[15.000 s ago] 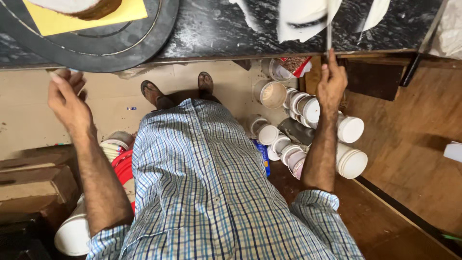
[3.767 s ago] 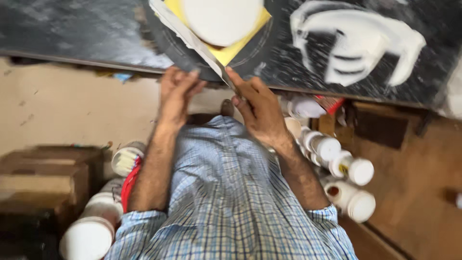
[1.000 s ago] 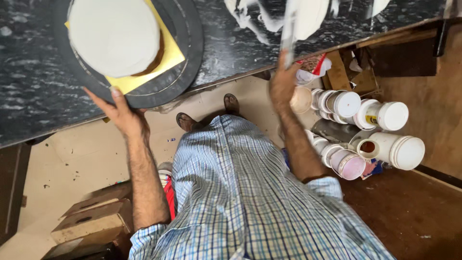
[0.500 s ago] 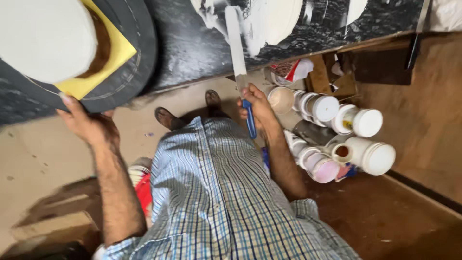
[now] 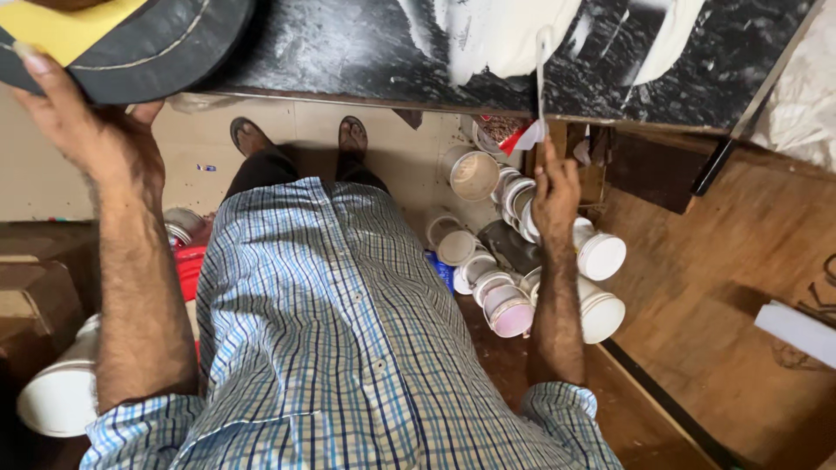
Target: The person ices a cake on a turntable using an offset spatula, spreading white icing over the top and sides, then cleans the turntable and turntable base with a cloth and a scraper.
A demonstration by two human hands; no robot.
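My left hand (image 5: 83,126) grips the rim of a dark round turntable (image 5: 165,43) at the top left, where a yellow board (image 5: 65,22) lies on it. My right hand (image 5: 556,187) holds a long flat spatula (image 5: 541,74) upright, its blade reaching up over the black marbled counter (image 5: 348,48) into a mass of white cream (image 5: 496,35). I look straight down my checked shirt to my sandalled feet on the floor.
Several white tubs and lidded buckets (image 5: 522,261) are piled on the floor under the counter by my right arm. A white bucket (image 5: 57,396) and a red container (image 5: 187,270) stand at my left. A wooden floor panel (image 5: 714,287) lies at right.
The view has swung so the turntable sits further up and left. My right hand has lifted the spatula up to the white cream on the counter. My left hand stays on the turntable rim.
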